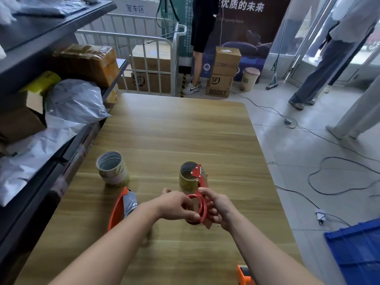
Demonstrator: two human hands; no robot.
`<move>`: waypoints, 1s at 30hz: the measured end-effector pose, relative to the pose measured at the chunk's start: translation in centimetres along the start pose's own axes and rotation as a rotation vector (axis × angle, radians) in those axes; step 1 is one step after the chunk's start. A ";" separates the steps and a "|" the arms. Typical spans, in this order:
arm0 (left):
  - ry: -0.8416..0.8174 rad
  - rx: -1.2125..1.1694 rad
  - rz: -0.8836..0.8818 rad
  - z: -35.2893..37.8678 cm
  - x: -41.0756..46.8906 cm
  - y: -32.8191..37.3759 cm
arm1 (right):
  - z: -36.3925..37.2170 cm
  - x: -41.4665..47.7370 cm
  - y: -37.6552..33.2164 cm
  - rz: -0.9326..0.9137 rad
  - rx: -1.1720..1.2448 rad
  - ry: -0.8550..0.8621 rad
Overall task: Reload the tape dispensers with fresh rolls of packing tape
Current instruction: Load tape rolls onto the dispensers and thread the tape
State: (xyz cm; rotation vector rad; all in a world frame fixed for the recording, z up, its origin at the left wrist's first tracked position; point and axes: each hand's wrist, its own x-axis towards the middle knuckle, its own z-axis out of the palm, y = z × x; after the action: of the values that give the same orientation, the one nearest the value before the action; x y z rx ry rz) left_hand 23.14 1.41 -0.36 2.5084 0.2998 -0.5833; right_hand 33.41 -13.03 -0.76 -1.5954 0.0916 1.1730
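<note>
The red dispenser (203,183) sits between both hands, the left hand (174,205) and right hand (218,210) each gripping its round red hoop. Its riveted head points up and away from them. A brown scrap under the right fingers may be a card core. Just beyond the hands, behind that head, a stack of yellowish rolls (187,178) stands upright with the core open on top. A stack of clear rolls (112,169) stands well left of the left hand, farther out. An orange dispenser (120,208) lies just left of the left wrist, its toothed metal blade showing. A second orange dispenser (244,274) shows beside the right forearm, cut by the frame edge.
</note>
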 end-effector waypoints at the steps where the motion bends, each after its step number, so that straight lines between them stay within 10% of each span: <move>1: -0.023 0.048 0.003 0.0 0.1 -0.2 | -0.2 0.2 0.0 0.004 -0.006 0.006; 15: 0.390 0.067 -0.115 1.8 4.8 -1.0 | -2.4 3.2 -0.7 0.022 0.166 0.272; 23: 0.302 0.330 -0.314 0.6 8.9 -2.3 | -3.3 4.7 0.3 0.054 0.151 0.304; 30: 0.565 0.112 -0.124 0.1 9.2 -2.2 | -3.2 5.3 -0.2 0.023 0.185 0.314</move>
State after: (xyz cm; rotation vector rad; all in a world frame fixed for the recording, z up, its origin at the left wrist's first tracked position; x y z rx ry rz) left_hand 30.52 4.02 -5.77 2.7360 0.6474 0.0839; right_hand 38.26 -12.83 -4.68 -1.6037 0.4117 0.8957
